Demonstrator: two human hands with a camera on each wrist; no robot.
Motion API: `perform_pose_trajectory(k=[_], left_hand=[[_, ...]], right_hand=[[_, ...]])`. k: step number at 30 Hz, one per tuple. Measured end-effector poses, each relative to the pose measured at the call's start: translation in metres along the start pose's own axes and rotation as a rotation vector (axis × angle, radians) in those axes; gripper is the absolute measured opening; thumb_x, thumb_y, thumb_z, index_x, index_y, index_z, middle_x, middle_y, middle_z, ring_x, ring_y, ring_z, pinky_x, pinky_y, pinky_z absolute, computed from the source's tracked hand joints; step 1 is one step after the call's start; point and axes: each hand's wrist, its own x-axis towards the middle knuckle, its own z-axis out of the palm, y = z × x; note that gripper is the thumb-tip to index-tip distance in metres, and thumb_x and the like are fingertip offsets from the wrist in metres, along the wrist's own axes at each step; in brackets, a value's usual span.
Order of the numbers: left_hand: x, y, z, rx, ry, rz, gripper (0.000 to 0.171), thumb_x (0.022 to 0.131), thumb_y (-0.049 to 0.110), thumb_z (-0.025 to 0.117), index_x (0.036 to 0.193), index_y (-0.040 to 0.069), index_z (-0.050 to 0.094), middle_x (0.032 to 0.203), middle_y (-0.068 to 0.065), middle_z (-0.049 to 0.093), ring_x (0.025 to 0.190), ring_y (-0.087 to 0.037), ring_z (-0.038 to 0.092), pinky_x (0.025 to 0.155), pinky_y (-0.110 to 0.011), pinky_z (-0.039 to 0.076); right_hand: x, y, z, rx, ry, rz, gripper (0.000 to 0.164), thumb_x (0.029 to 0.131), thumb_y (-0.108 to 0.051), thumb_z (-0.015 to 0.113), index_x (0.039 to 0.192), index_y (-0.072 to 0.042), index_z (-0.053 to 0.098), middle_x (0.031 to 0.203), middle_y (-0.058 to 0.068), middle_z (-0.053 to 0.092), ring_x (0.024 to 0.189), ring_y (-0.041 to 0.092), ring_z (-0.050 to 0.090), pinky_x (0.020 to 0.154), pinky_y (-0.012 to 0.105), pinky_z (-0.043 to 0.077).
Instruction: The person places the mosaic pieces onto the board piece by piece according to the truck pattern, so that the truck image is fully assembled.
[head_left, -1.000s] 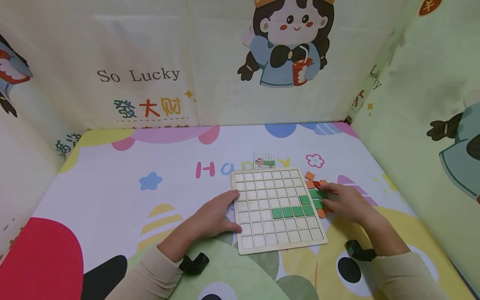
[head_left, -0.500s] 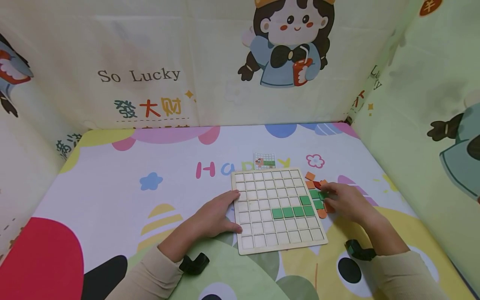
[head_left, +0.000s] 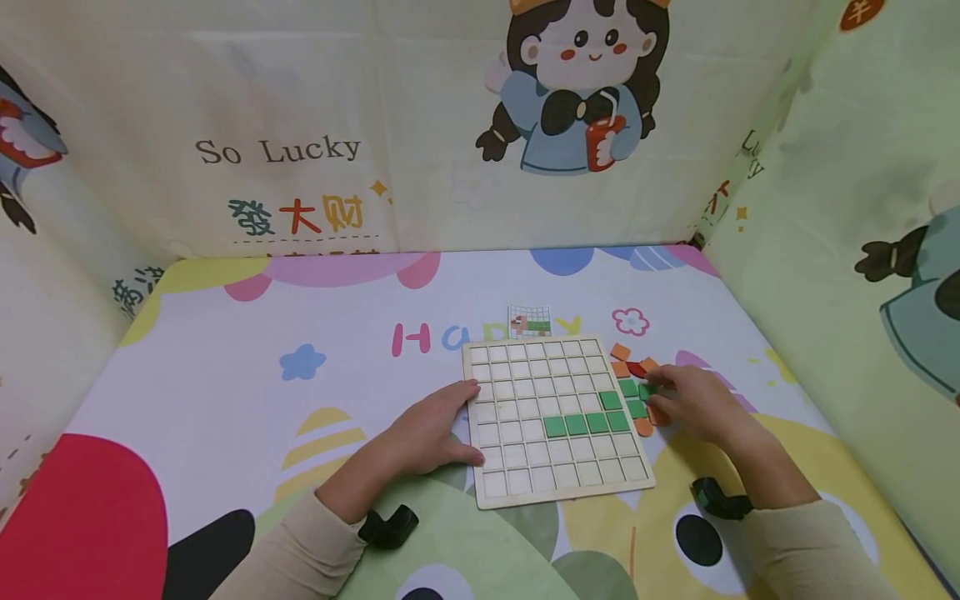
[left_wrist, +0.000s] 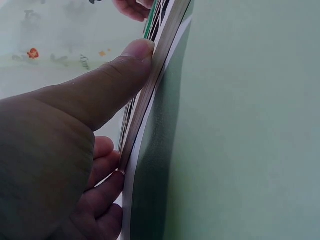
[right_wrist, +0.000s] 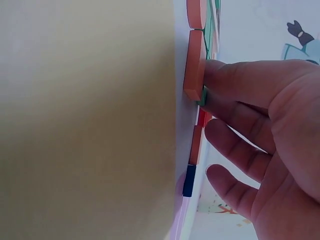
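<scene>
A light wooden grid board [head_left: 525, 492] lies on the table, with several green square tiles [head_left: 575, 425] seated in its cells. My left hand [head_left: 423, 429] steadies the board's left edge, thumb and forefinger spread apart along it. In the left wrist view, that thumb [left_wrist: 115, 82] rests on the board's side. Right of the board, my right hand [head_left: 693, 404] pinches a green tile [head_left: 646, 392] between thumb and forefinger, low in the loose pile. The right wrist view has this green tile [right_wrist: 202, 97] mostly hidden behind an orange piece [right_wrist: 195, 65].
Loose orange tiles [head_left: 620, 352], a red piece [head_left: 636, 368] and more green tiles [head_left: 628, 388] lie along the board's right edge. A small card with a coloured grid picture [head_left: 529, 322] sits behind the board. A dark blue piece [right_wrist: 189, 181] shows in the right wrist view.
My right fingers have drawn slightly right and closer together around the green tile, uncovering more of the red and orange pieces. The left hand and board have stayed put.
</scene>
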Motion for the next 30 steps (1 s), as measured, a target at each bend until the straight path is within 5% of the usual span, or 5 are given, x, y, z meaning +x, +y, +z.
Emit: perform_pose_trajectory(k=[16,30], left_hand=[[0.000,-0.001,0.000,-0.002,-0.002,0.007,0.091,0.078,0.032,0.088,0.149,0.000,0.040,0.153,-0.012,0.042,0.141,-0.029,0.038,0.114,-0.043,0.033],[0.001,-0.001,0.001,-0.008,-0.004,-0.019,0.091,0.078,0.032,0.088,0.149,0.002,0.041,0.153,-0.011,0.042,0.141,-0.029,0.038,0.114,-0.043,0.033]], right_hand=[[-0.003,-0.007,-0.006,0.029,0.007,0.023,0.035,0.090,-0.020,0.073,0.118,0.002,0.069,0.107,0.017,0.067,0.099,0.037,0.058,0.085,0.055,0.051],[-0.004,-0.032,-0.007,0.027,0.045,-0.116,0.026,0.089,-0.012,0.075,0.113,-0.002,0.072,0.105,0.013,0.068,0.100,0.036,0.059,0.087,0.056,0.050]])
